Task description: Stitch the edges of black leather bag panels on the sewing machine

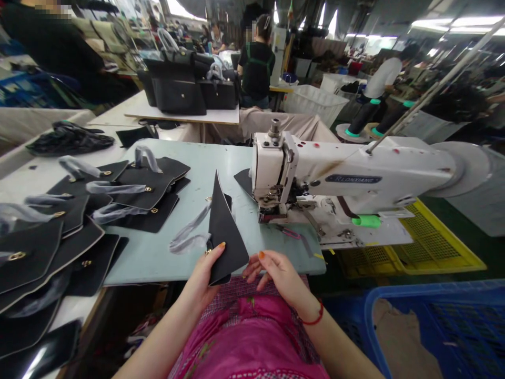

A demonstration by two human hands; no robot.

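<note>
Busy sewing shop fills the view, and far off a worker in a black top (256, 68) stands near a table with black handbags (177, 89) on it. Up close is a pale green table board (165, 263). A white sewing machine (315, 179) sits at the right end of the board, and small pink scissors (291, 232) lie just in front of it.

The left hand (203, 279) holds a black bag panel (224, 231) up on its edge, near the front of the board. Its fingers curl around the low end of the panel and grip it. A grey strap (189, 231) loops out from a small gold ring on the panel and lies on the board.

The right hand (276, 273) is open and holds nothing. Its fingers (252, 268) are loose and spread, just beside the panel. A red string bracelet (315, 316) sits on that wrist, and a pink apron (244, 337) covers the lap below.

More black panels (145, 181) with gold rings and straps lie in piles to the left. A blue plastic crate (434, 326) sits on the floor at the right.
</note>
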